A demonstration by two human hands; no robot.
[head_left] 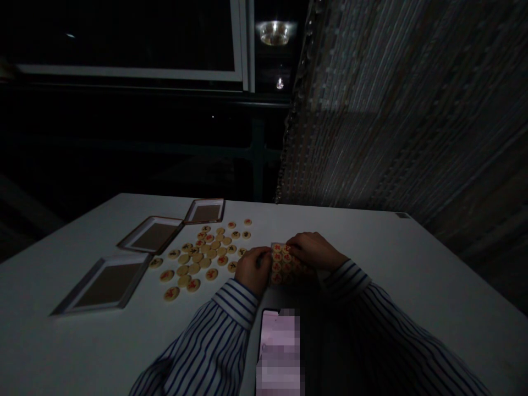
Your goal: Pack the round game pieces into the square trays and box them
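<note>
A small box (pixel 284 284) holds rows of round xiangqi pieces with red characters, packed side by side. My left hand (pixel 252 270) is at the box's left edge, its thumb and forefinger curled together against it. From the right, my right hand (pixel 317 251) reaches over the box, with closed fingertips on a xiangqi piece (pixel 286 249) in the far row. My right hand and its shadow hide part of the box. Left of my left hand, many loose xiangqi pieces (pixel 205 263) lie scattered, some with red or black characters, others blank side up.
Three shallow open trays or lids (pixel 136 258) lie in a slanting line on the left of the white table (pixel 198 335). A phone (pixel 270 330) lies between my forearms. Beyond the table are a dark window and a bead curtain (pixel 355 137). The light is dim.
</note>
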